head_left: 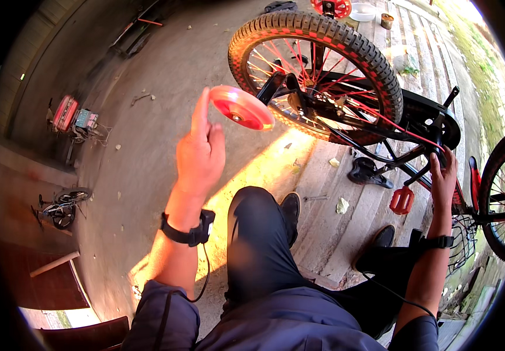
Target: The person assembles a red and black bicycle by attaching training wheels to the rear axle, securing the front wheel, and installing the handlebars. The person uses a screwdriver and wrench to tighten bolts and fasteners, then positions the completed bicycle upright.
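Note:
A black bicycle (404, 153) stands upside down in front of me, its knobby, red-chequered wheel (241, 44) up in the air. My left hand (201, 153) is beside a red training wheel (236, 107) on the bicycle's near side. Its index finger is stretched out against that wheel's left edge, and the other fingers are partly curled, with nothing held. On the right, my right hand (443, 178) grips the black frame near the crank, above a red pedal (402, 200). Its fingertips are partly hidden by the frame. The black saddle (368, 174) is down by the steps.
Concrete steps (322, 228) run under the bicycle. At right are the bicycle's other wheel (501, 196) and a wire basket (463, 240). A second training wheel (340, 8), a white basin (362, 11) and a rusty can (387, 21) are at the far side. A small bicycle (62, 209) stands left.

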### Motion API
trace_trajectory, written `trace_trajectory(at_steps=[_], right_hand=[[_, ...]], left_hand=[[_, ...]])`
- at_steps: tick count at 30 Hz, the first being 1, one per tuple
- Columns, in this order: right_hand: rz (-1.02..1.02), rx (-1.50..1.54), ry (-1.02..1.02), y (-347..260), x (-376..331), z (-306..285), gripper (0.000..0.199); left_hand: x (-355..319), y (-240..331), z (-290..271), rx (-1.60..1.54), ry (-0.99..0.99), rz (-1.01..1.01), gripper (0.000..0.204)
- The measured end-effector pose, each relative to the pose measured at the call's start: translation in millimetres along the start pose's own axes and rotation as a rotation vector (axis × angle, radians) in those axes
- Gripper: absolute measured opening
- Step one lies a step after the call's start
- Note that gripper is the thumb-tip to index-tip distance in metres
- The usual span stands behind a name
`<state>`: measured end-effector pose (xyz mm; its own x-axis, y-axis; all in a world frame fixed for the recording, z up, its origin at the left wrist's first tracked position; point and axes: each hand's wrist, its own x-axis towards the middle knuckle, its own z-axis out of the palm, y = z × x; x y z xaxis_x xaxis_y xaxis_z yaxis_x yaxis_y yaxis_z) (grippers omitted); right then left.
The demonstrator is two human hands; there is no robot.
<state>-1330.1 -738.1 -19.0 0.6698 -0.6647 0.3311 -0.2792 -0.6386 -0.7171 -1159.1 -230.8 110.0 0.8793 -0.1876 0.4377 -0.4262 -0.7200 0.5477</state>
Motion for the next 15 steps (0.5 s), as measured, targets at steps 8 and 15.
trace_trajectory(at_steps=[8,15], right_hand=[[-0.005,0.025,0.005,-1,0,1,0.052],[-0.051,-0.029,0.013,12,2,1,0.054]], left_hand=[[-31,-24,1,-0.056,0.027,-0.122,0.039],[11,9,-12,0.018,-0.053,-0.01,0.035]])
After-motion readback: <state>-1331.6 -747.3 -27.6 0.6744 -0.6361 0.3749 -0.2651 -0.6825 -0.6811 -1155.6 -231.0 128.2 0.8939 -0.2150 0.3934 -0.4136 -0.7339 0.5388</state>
